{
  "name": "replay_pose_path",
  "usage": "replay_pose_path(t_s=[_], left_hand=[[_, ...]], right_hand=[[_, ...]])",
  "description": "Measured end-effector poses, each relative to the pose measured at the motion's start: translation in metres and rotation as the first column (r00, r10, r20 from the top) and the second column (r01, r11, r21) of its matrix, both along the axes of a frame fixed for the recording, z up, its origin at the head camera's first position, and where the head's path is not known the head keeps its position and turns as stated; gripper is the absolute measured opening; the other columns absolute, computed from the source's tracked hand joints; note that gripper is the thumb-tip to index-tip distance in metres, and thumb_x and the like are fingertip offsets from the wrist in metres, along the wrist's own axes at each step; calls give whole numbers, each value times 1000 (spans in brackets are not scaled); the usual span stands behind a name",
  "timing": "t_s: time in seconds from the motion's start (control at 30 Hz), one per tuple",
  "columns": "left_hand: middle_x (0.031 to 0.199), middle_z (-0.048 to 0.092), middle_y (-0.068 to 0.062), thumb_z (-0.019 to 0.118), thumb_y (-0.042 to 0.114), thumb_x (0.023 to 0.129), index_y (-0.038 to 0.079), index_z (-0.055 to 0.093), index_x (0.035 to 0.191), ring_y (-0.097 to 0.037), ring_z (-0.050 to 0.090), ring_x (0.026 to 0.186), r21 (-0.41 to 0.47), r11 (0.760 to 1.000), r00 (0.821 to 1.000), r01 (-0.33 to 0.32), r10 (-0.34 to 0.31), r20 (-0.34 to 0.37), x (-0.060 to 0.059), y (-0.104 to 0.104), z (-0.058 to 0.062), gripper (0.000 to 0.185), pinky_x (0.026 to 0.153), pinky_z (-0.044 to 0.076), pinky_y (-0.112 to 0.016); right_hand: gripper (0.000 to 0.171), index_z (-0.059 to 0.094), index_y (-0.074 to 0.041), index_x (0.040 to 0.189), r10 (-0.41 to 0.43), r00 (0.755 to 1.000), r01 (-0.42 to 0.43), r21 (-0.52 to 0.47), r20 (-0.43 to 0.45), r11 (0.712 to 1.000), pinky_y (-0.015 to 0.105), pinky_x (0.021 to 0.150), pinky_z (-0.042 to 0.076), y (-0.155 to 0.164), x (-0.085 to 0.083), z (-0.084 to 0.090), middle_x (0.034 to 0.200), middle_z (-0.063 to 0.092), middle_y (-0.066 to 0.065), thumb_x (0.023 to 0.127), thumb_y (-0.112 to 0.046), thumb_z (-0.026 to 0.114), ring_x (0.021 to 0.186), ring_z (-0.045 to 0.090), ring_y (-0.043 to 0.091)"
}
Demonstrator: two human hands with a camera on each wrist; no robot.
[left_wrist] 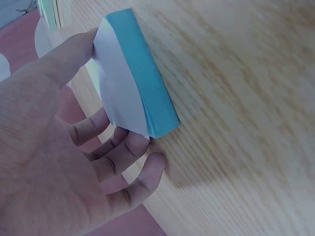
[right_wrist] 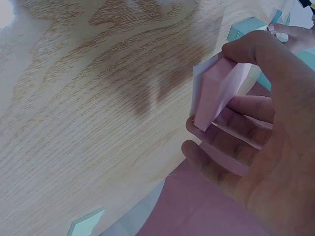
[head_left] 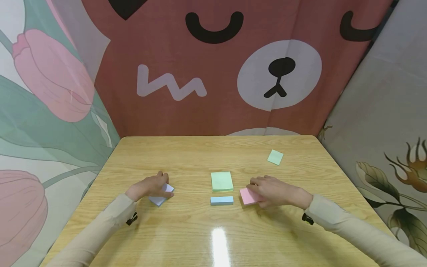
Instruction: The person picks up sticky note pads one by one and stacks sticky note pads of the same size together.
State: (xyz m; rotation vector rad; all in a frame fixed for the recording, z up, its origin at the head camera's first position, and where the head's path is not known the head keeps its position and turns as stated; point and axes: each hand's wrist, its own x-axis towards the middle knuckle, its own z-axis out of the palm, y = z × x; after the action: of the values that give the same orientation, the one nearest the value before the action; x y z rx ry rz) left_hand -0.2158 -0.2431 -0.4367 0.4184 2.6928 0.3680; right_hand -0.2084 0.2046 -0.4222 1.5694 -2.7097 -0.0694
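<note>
My left hand [head_left: 162, 186] grips a pale blue sticky-note pad [head_left: 161, 195] at the left of the wooden table [head_left: 200, 152]. In the left wrist view the thumb [left_wrist: 74, 51] lies on one end of that pad [left_wrist: 145, 73], and the fingers [left_wrist: 125, 150] curl at its other corner. My right hand [head_left: 256, 190] holds a pink pad [head_left: 247, 196] to the right of centre. In the right wrist view the thumb [right_wrist: 246, 49] presses on top of the pink pad [right_wrist: 224, 83] while the fingers [right_wrist: 216, 147] curl beneath it.
A green pad [head_left: 221, 181] and a narrow blue pad [head_left: 221, 200] lie between my hands. A single green note [head_left: 275, 157] sits at the far right. Printed cloth walls close in the table on three sides.
</note>
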Motion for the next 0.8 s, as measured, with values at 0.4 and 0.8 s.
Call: replay_pose_path(t_s=[0.4,0.8], left_hand=[[100,47,-11,76,40,86,5,52,112,-23,53,79,6,1000,1000,11,-11,-12,-1,-1,-2,50,64,48,-35],[100,46,-11,76,40,87,5,52,111,-23,52,78,16,1000,1000,11,-11,-8,0,0,0,50,63,47,-35]], right_hand=[[58,62,-1,126,-10,1000,10,-27,-7,1000,42,81,53,0,0,0,112,60,8,78,-26,81,90,58,18],[60,62,0,126,11,999,-13,-49,-45,999,41,79,53,-1,-3,-2,111,61,9,77,-27,82,90,59,19]])
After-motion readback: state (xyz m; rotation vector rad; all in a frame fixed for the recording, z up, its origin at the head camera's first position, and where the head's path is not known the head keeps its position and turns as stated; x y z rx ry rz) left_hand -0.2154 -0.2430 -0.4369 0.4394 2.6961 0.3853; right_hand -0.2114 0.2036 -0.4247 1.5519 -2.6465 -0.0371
